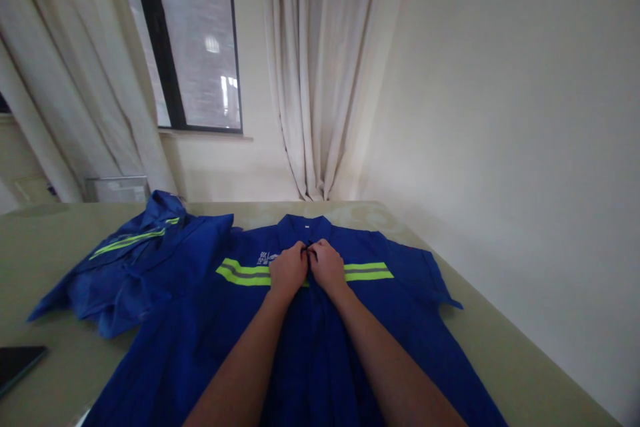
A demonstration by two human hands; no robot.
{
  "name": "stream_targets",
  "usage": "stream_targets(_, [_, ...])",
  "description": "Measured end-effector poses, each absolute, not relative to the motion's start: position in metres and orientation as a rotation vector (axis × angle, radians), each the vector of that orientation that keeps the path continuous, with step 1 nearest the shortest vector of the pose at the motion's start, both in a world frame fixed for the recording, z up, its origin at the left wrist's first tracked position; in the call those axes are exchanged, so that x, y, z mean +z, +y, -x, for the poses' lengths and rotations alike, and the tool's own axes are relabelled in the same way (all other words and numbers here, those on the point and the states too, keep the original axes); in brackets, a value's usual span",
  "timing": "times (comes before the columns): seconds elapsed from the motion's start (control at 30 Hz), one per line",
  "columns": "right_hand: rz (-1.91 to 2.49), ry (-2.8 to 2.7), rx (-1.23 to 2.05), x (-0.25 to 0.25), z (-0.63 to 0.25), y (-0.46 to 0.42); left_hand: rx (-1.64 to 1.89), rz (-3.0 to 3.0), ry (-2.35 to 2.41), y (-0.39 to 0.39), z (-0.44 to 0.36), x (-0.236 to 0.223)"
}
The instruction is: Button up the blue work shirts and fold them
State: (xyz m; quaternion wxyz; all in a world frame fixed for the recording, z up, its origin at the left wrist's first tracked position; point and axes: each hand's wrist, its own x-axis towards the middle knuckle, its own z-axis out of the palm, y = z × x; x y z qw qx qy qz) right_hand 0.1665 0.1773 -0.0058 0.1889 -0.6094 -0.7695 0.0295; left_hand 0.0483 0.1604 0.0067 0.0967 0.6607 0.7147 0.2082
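Forearms reach in from the bottom edge over a blue work garment [380, 313], spread face up with its collar away from the camera, on a greenish table [530, 353]. At lower left is a dark flat object [19, 363], partly cut off. The left hand [289, 270] and right hand [327, 263] meet at the garment's front, just below the collar; the fingers of each are closed together, pinching the fabric edge there. Yellow-green reflective bands run either side of the hands. Another blue garment [135, 263] lies crumpled at left. Beyond stand pale curtains [320, 67], a dark-framed window [197, 33] and a plain wall [500, 113].
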Motion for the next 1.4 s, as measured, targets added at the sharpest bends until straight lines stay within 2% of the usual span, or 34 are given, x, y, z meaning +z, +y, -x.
stream_targets(0.47, [1.694,-2.184,0.028,-0.002,-0.164,0.174,0.925,-1.863,1.938,0.169,-0.036,0.007])
stream_targets(1.4, [1.655,-2.235,-0.091,0.006,-0.162,0.165,1.015,-1.756,1.701,0.183,-0.026,-0.004])
